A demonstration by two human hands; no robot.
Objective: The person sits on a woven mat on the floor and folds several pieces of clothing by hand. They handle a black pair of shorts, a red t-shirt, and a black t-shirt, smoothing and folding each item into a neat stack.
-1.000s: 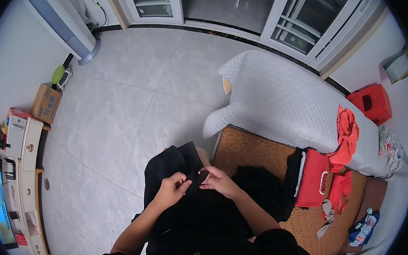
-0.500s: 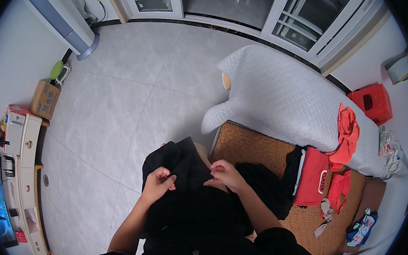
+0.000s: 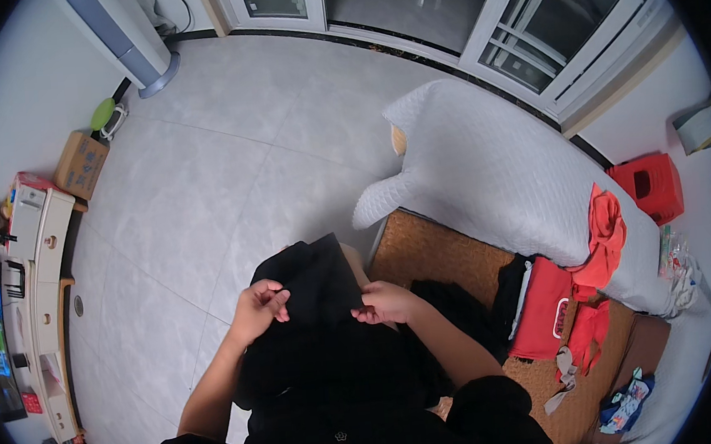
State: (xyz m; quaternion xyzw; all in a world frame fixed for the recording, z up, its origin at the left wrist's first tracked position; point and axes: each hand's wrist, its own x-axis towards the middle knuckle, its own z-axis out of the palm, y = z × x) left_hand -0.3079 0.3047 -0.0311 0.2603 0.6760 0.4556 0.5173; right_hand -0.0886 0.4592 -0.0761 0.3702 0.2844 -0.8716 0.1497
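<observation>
A black piece of clothing (image 3: 317, 279) lies across my lap, its far end spread over my knees. My left hand (image 3: 258, 311) is closed at the garment's left side, thumb and fingers pinching the cloth. At its right edge, my right hand (image 3: 385, 303) pinches the fabric between thumb and fingers. The cloth is fairly flat between the two hands, with a straight edge running along the right. Black on black hides where the garment ends and my own clothes begin.
On the woven mat (image 3: 432, 245) at my right lie a dark clothing heap (image 3: 464, 322), a folded red shirt (image 3: 539, 308) and loose red clothing (image 3: 590, 333). A quilted light grey cover (image 3: 484, 162) drapes behind them, with an orange-red garment (image 3: 605, 227) on it. A drawer cabinet (image 3: 50, 271) stands left.
My left hand has shifted slightly left and away from me. The right hand has turned a little and moved slightly left along the garment's edge, still pinching.
</observation>
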